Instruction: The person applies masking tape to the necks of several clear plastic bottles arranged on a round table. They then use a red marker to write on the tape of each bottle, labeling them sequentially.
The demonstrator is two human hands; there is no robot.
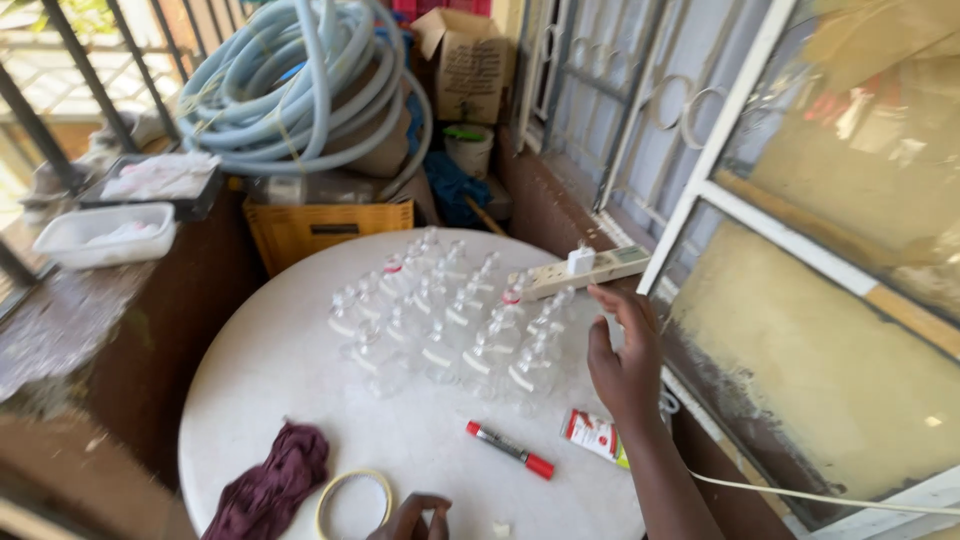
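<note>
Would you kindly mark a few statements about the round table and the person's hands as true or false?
1. The right hand reaches toward the clear bottles. True.
2. The red marker stands upright. False: it lies flat on the white table.
3. A maroon cloth lies beside the tape roll. True.
4. The left hand holds a bottle. False: it holds none and rests at the table's near edge.
5. The power strip lies on the floor. False: it rests at the table's far edge.

Round table top [290, 370]: white. Small plastic bottles [450, 315]: clear, some with red marks. Marker pen [509, 449]: red with black middle. Crumpled cloth [270, 485]: dark maroon. Tape ring [352, 497]: pale cream. Coiled hose [300, 80]: light blue. Slatted crate [325, 225]: yellow. Power strip [585, 270]: white.
</note>
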